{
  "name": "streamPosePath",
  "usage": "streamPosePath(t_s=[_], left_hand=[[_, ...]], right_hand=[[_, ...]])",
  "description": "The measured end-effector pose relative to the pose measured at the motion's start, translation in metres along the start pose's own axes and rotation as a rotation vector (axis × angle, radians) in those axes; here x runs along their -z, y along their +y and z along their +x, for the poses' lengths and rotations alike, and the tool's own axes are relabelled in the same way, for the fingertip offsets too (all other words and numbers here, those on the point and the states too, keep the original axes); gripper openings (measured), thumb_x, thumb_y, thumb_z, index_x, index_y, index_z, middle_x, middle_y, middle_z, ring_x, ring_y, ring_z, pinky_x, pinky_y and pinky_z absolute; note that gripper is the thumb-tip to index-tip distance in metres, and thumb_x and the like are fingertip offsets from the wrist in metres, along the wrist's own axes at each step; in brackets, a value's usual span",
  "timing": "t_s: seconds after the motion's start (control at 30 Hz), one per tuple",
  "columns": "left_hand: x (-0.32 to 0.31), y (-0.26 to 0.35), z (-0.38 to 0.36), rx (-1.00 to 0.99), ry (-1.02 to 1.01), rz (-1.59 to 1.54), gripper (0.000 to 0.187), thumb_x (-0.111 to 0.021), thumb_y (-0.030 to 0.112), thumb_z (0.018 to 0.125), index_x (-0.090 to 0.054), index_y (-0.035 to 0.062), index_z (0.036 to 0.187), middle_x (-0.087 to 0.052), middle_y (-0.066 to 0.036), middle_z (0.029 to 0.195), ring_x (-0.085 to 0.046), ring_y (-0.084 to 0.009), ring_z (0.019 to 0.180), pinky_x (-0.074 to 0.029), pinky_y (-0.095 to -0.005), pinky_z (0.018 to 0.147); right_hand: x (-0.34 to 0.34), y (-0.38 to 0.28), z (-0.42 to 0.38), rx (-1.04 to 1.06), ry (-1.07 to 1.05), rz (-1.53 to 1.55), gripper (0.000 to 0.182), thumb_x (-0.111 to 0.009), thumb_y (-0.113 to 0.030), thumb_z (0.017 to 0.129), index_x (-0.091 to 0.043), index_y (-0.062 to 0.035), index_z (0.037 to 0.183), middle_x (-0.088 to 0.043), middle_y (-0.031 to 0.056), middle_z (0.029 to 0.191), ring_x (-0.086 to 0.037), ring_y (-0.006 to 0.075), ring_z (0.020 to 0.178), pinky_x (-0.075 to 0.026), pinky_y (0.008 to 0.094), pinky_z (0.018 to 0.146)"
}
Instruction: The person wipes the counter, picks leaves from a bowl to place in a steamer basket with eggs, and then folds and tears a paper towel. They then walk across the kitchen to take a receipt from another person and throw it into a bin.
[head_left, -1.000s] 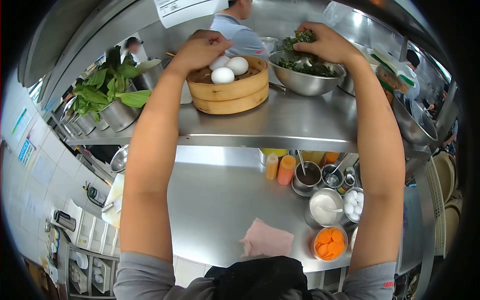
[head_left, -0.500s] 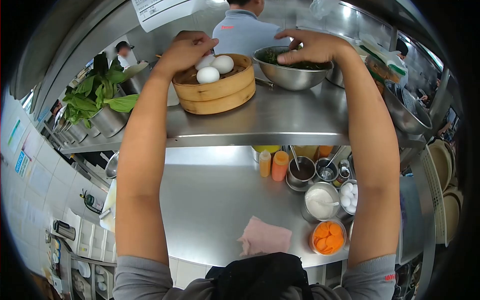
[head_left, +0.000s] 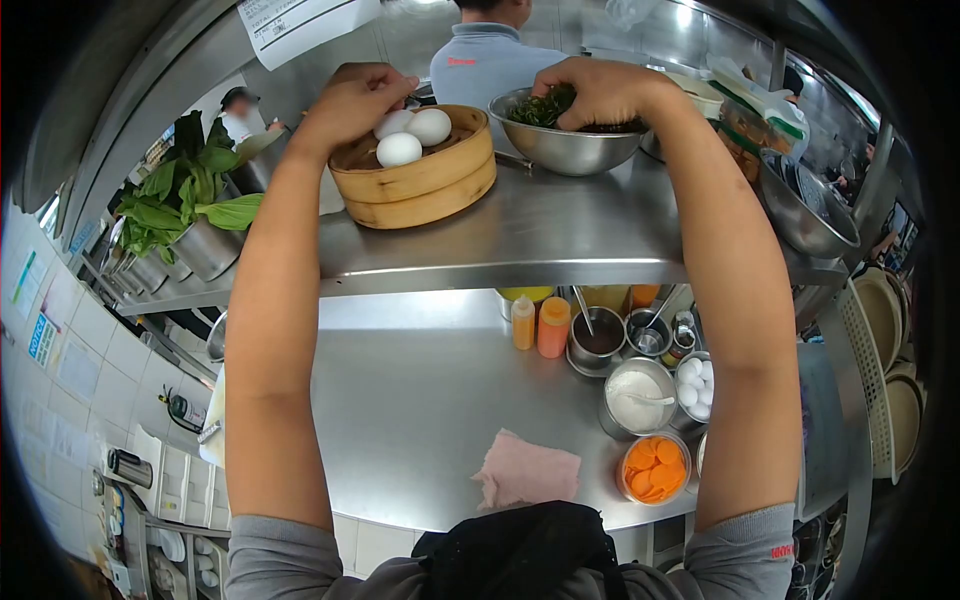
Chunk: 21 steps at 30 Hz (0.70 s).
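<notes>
On the steel shelf stands a round bamboo steamer (head_left: 420, 190) holding several white eggs (head_left: 428, 127). My left hand (head_left: 362, 98) is at its far left rim, thumb and fingers pinched together; what they hold, if anything, is hidden. Right of the steamer sits a steel mixing bowl (head_left: 570, 155) of dark chopped greens (head_left: 543, 108). My right hand (head_left: 610, 93) reaches into this bowl from above, its fingers closing on a clump of the greens, the fingertips partly hidden.
Leafy vegetables (head_left: 185, 185) stand in steel pots at the left. A co-worker (head_left: 495, 60) faces away beyond the shelf. Below are sauce bottles (head_left: 553, 328), a pot of white powder (head_left: 640, 395), carrot slices (head_left: 655, 468) and a pink cloth (head_left: 527, 468). A steel bowl (head_left: 805, 215) rests at right.
My right hand has gone down from above the bowl into the greens and gathered a clump. My left hand stays pinched by the steamer. The view has shifted slightly.
</notes>
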<state>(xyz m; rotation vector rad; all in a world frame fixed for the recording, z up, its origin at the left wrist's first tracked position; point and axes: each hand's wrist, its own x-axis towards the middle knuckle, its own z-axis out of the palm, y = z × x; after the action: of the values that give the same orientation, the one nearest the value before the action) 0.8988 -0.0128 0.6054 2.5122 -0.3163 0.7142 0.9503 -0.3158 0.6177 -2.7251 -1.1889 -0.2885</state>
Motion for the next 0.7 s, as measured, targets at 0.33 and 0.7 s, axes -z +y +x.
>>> streamPosePath(t_s=[0.33,0.7], left_hand=[[0.001,0.001,-0.001,0.023,-0.022,0.01,0.038,-0.064,0.037,0.089,-0.065,-0.0001,0.087,-0.063,-0.003,0.077,-0.056,-0.0096,0.073,-0.046,-0.0249,0.07],[0.0,0.001,-0.001,0.019,-0.006,-0.011,0.036,-0.064,0.037,0.089,-0.064,0.0016,0.083,-0.062,-0.002,0.076,-0.054,-0.0103,0.072,-0.044,-0.0245,0.069]], right_hand=[[-0.001,0.016,0.006,0.157,0.347,0.017,0.036,-0.07,-0.021,0.076,-0.062,-0.0066,0.108,-0.065,0.0085,0.088,-0.062,0.0197,0.082,-0.049,0.0326,0.075],[0.012,-0.009,-0.007,-0.003,0.37,0.336,0.031,-0.067,-0.028,0.085,-0.066,0.0015,0.095,-0.068,0.0134,0.075,-0.066,0.0178,0.063,-0.052,0.0317,0.06]])
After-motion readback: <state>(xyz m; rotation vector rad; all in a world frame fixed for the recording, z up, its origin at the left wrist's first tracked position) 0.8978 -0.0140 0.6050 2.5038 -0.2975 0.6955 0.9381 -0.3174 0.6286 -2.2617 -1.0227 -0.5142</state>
